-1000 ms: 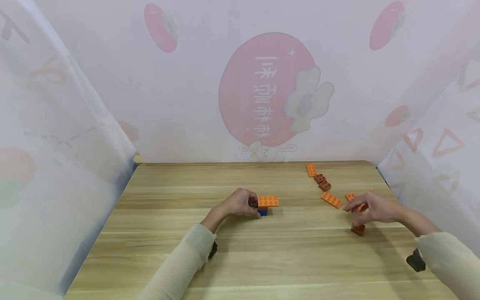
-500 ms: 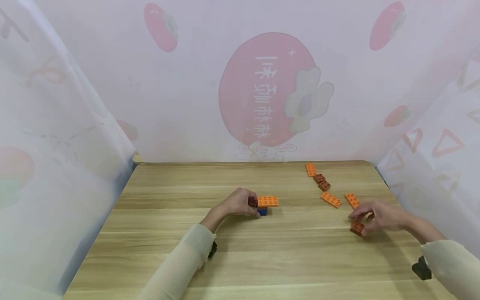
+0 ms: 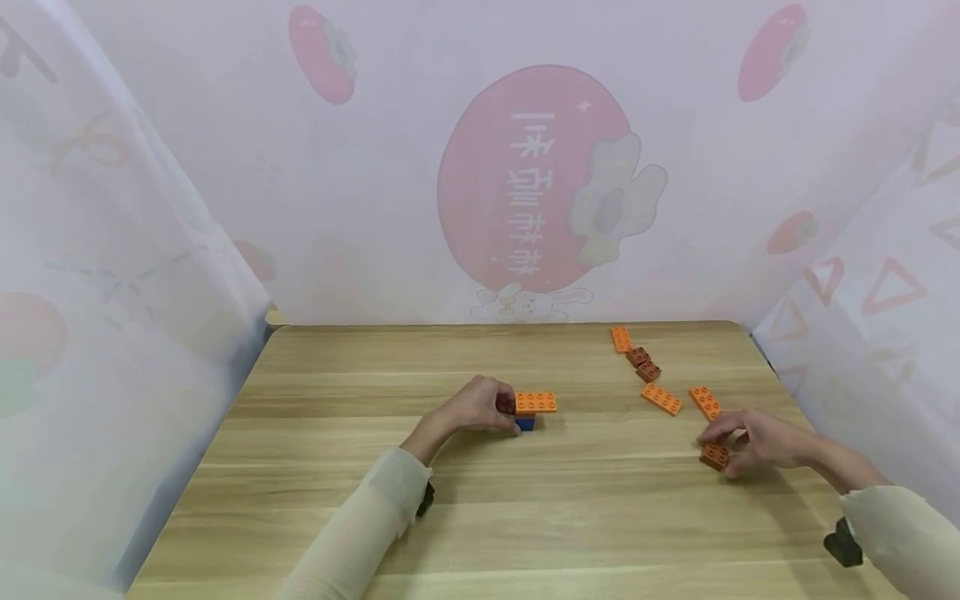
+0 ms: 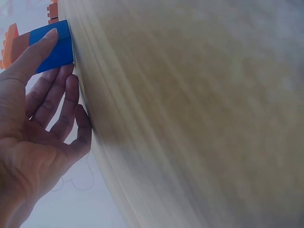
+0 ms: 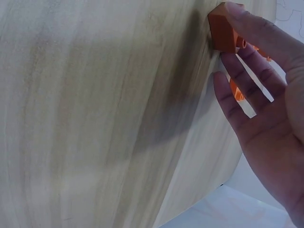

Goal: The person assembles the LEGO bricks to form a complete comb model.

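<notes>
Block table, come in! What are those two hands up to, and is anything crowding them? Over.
Left hand grips orange-topped stack. Right hand pinches nearest brown brick. One orange plate lies just beyond right hand, possibly in the way.

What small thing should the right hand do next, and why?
Probably lift the nearest brown brick gently: the right hand pinches it, and the left hand holds a small brick stack that it could perhaps join.
</notes>
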A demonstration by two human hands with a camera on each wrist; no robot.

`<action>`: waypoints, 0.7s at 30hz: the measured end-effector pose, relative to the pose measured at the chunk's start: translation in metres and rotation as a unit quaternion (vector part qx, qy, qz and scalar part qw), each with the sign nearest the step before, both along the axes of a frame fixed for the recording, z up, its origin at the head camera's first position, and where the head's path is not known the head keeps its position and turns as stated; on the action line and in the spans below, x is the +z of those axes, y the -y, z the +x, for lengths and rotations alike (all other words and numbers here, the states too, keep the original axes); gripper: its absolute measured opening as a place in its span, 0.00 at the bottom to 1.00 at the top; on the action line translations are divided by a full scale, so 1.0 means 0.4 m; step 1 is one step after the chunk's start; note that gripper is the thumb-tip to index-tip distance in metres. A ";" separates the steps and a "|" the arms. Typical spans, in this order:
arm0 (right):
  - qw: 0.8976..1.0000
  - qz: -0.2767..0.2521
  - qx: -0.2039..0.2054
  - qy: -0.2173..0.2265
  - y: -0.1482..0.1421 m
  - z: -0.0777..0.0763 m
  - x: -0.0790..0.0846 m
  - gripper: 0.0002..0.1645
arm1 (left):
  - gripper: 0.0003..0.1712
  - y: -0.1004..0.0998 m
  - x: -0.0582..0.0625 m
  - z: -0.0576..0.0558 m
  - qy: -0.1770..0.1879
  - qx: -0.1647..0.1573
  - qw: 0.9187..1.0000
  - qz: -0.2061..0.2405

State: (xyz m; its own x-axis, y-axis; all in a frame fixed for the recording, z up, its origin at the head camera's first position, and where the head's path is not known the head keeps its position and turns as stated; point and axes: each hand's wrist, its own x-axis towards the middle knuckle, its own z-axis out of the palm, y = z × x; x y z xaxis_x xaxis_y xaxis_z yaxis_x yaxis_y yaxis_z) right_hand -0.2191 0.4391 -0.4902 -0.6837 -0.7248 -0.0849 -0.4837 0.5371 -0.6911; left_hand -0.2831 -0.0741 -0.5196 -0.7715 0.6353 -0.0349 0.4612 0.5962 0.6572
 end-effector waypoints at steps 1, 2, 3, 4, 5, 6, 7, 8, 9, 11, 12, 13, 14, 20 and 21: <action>1.000 -0.001 -0.001 0.002 0.000 0.000 -0.001 0.29 | 0.16 0.000 0.000 -0.001 0.000 0.000 1.000 0.001; 1.000 -0.003 -0.003 0.002 -0.001 0.000 -0.003 0.29 | 0.16 0.000 0.000 -0.001 -0.001 -0.001 1.000 0.000; 1.000 -0.003 -0.004 0.001 -0.002 0.000 -0.005 0.29 | 0.16 0.000 0.000 -0.001 0.000 0.000 1.000 0.000; 1.000 -0.004 -0.004 -0.002 -0.003 0.000 -0.006 0.29 | 0.16 0.000 0.000 0.000 -0.001 0.000 1.000 -0.001; 1.000 -0.004 -0.004 -0.004 -0.004 0.000 -0.009 0.29 | 0.16 0.000 0.000 0.000 0.000 0.000 1.000 -0.001; 1.000 -0.005 -0.003 -0.010 -0.005 0.000 -0.011 0.29 | 0.16 0.000 0.000 0.001 0.000 -0.001 1.000 0.000; 1.000 -0.006 -0.002 -0.015 -0.006 0.000 -0.013 0.29 | 0.16 0.000 0.001 0.001 0.001 0.000 1.000 -0.001; 1.000 -0.008 -0.002 -0.020 -0.008 0.000 -0.016 0.29 | 0.16 0.000 0.001 0.001 0.002 0.000 1.000 -0.003; 1.000 -0.010 -0.001 -0.023 -0.008 -0.001 -0.018 0.29 | 0.16 -0.001 0.001 0.001 0.003 0.001 1.000 -0.002; 0.999 -0.015 0.000 -0.030 -0.008 -0.001 -0.022 0.28 | 0.16 -0.001 0.002 0.002 0.004 0.002 1.000 -0.003; 0.999 -0.018 0.000 -0.031 -0.007 -0.001 -0.023 0.27 | 0.16 -0.001 0.002 0.002 0.004 0.002 1.000 -0.002; 0.999 -0.022 0.000 -0.032 -0.006 -0.001 -0.023 0.27 | 0.16 -0.001 0.002 0.002 0.004 0.003 1.000 -0.003; 0.999 -0.025 -0.001 -0.033 -0.005 0.000 -0.025 0.26 | 0.16 -0.001 0.002 0.002 0.003 0.003 1.000 -0.003; 0.999 -0.027 -0.019 -0.035 0.004 0.004 -0.028 0.22 | 0.16 -0.001 0.005 0.005 0.006 0.003 1.000 0.003; 0.999 -0.024 -0.024 -0.033 0.005 0.004 -0.028 0.21 | 0.16 0.000 0.004 0.005 0.007 0.002 1.000 0.004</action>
State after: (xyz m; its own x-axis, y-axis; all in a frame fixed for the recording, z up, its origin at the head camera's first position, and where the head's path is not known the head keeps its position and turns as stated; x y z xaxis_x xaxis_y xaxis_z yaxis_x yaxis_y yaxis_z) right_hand -0.2175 0.4370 -0.5014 -0.7207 -0.6933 -0.0033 -0.5041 0.5273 -0.6840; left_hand -0.2812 -0.0739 -0.5181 -0.7739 0.6320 -0.0401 0.4497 0.5931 0.6678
